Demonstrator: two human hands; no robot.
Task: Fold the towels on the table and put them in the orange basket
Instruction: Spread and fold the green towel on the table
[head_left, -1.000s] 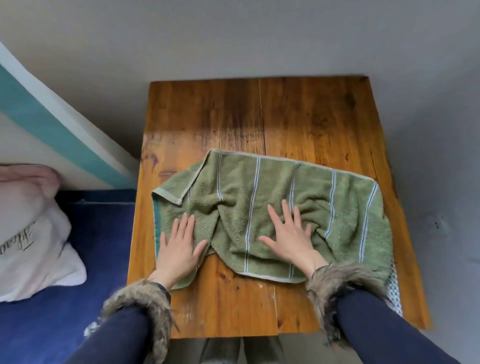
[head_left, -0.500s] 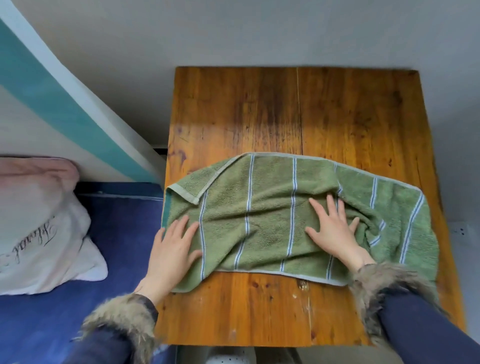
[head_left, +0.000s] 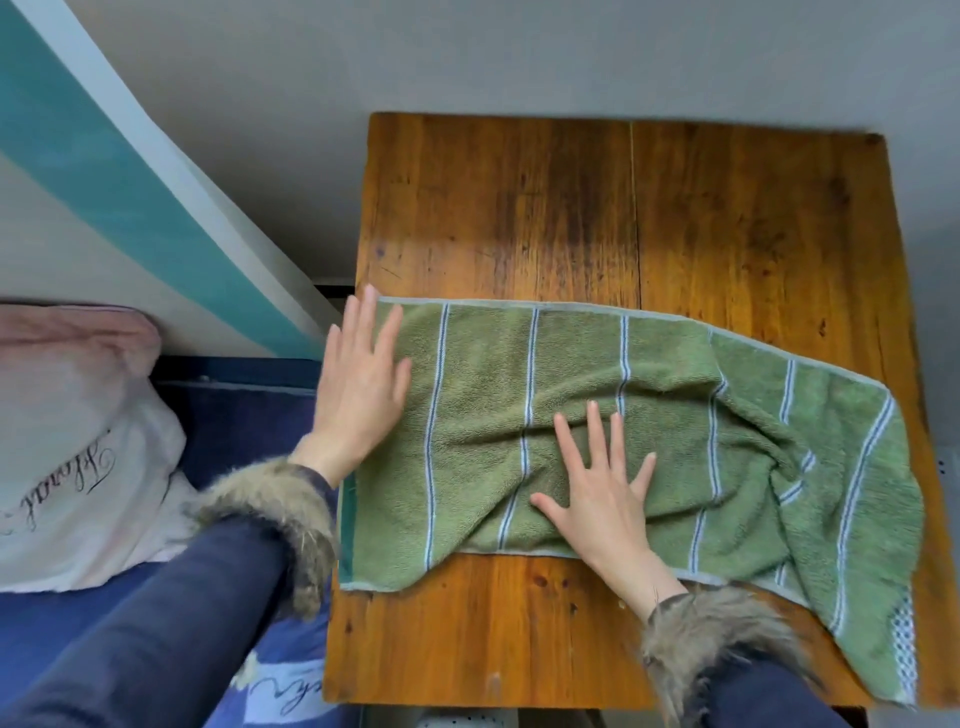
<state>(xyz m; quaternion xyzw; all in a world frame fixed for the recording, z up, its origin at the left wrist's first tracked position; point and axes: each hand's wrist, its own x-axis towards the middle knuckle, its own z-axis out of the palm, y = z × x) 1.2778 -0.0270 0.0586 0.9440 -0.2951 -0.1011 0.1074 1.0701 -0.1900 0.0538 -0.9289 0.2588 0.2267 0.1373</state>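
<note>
A green towel with thin white-blue stripes lies spread across the near half of the wooden table. Its left part is flat; its right part is wrinkled and hangs over the table's right front corner. My left hand rests flat with fingers apart on the towel's left edge, at the table's left side. My right hand presses flat on the towel's middle, fingers spread. Neither hand grips anything. The orange basket is not in view.
A bed with a dark blue cover and a white-and-pink pillow stands left of the table. A wall with a teal stripe runs behind it. Grey floor lies beyond the table's far edge.
My left hand slid up along the towel's left edge and flattened the folded-over corner. The right hand stayed pressed on the middle. The view shifted left.
</note>
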